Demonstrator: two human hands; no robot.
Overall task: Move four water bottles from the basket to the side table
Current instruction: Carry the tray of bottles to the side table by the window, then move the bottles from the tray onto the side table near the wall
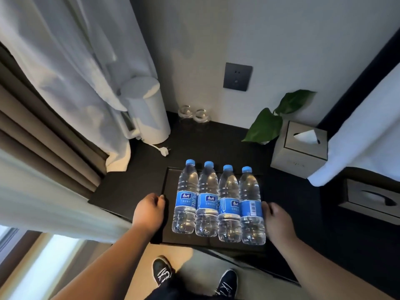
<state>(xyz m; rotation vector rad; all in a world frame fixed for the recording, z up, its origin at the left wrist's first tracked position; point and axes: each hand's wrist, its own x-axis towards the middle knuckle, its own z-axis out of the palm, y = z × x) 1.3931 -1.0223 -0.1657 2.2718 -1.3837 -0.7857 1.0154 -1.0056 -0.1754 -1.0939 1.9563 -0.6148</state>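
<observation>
Several clear water bottles with blue caps and blue labels stand upright in a tight row, from the leftmost bottle (187, 198) to the rightmost bottle (251, 206). They stand on a black tray (170, 178) that rests on the dark side table (129, 189). My left hand (149, 211) is curled around the tray's left edge. At the tray's right edge my right hand (278, 219) is closed, right beside the rightmost bottle.
A white kettle (149, 113) with a loose plug (163, 151) stands at the table's back left, two glasses (193, 114) behind. A leafy plant (266, 124) and a tissue box (300, 148) sit at the right. Curtains (65, 61) hang left, a white-sheeted bed (368, 131) lies right.
</observation>
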